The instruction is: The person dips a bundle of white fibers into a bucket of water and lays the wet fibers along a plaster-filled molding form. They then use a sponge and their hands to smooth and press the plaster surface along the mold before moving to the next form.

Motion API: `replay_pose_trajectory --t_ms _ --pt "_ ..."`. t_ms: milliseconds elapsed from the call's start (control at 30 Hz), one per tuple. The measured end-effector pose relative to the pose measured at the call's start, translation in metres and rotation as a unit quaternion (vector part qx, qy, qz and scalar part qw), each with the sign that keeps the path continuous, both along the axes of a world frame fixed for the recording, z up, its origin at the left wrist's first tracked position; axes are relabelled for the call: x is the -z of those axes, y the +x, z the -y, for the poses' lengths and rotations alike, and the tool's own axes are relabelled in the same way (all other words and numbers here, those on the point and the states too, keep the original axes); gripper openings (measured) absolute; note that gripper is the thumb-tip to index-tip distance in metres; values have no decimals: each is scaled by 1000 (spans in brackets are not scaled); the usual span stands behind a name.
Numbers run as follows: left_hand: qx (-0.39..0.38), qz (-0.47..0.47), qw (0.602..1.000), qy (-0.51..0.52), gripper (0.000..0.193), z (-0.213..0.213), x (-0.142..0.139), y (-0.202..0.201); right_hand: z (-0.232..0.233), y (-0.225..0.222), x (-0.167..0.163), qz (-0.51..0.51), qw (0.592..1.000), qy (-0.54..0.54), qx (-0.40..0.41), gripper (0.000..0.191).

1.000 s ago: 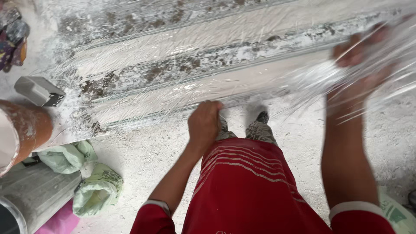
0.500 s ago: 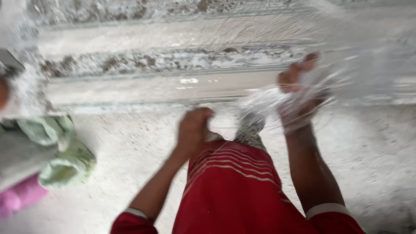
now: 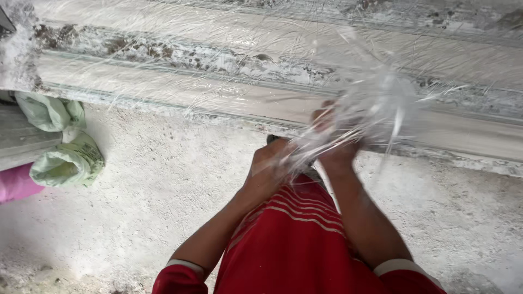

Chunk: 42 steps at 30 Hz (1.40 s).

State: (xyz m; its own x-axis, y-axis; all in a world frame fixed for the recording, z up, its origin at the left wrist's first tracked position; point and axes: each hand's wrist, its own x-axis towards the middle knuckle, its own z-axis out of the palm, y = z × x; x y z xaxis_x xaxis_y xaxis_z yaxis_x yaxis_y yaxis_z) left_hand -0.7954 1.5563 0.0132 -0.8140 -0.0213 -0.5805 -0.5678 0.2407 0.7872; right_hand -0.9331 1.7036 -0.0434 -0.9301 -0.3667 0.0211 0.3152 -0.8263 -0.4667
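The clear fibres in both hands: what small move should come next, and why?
Probably draw the hands apart to spread the fibres. The left hand and right hand sit close together, gripping one bunched tuft above the moulded slab, which already carries thin strands.

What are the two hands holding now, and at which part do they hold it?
Both the left hand and the right hand grip a bunch of thin, clear glassy fibres at its gathered lower end; the loose strands fan out above.

The person wears a red garment [image 3: 294,245] with thin pale stripes across the front. Its short sleeves [image 3: 182,269] end in a white band at each cuff; both forearms are bare.
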Motion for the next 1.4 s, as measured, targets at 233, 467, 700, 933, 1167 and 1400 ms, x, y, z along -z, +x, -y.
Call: replay_pose_trajectory --t_ms 233,467,700,933,1167,1400 --pt "46 -397 827 -395 19 76 9 -26 -141 -99 -13 -167 977 68 115 25" --pt "41 -290 823 -486 24 120 57 -42 -191 -126 -24 -250 941 193 125 27" --pt "19 -218 835 -505 23 165 77 -18 -172 -133 -20 -281 946 -23 -158 34" --pt "46 -206 814 -541 49 141 19 -20 -74 -30 10 -73 994 -11 78 45" --pt "-17 -293 954 -62 19 26 17 -12 -69 -20 -7 -58 981 84 165 45" --pt "155 -200 877 -409 17 50 31 -64 -269 -101 -43 -215 916 246 231 45"
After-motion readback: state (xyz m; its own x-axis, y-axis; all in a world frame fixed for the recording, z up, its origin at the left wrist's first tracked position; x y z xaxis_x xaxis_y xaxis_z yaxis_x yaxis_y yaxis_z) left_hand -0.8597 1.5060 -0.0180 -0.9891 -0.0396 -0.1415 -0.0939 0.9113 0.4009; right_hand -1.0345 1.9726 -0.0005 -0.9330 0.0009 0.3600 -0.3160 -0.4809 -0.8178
